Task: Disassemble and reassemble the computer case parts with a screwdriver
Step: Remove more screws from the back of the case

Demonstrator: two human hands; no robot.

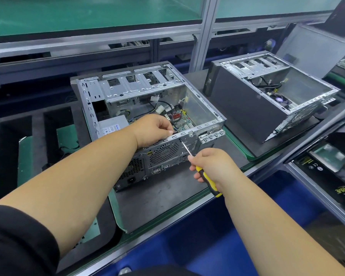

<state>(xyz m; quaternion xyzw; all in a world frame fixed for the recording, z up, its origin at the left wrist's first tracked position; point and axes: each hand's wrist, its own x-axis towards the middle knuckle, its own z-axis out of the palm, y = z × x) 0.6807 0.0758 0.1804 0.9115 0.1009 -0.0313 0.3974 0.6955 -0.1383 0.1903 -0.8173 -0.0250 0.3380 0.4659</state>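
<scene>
Gripping yellow-black screwdriver (206,179) against perforated steel case (163,152).

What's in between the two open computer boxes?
In the head view, just a bare strip of dark mat lies between the near computer case and the far computer case.

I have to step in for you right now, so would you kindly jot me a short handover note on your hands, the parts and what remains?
Left hand: rests on the top rear edge of the open computer case, fingers curled over the rim, steadying it.
Right hand: grips the yellow-and-black screwdriver; its tip sits at a screw high on the rear panel, right of the fan grille.
Case lies on its side on the grey mat, side panel already off, internals exposed. A second open case stands to the right.
Left to do: finish this screw; whether it is going in or out cannot be told.
</scene>
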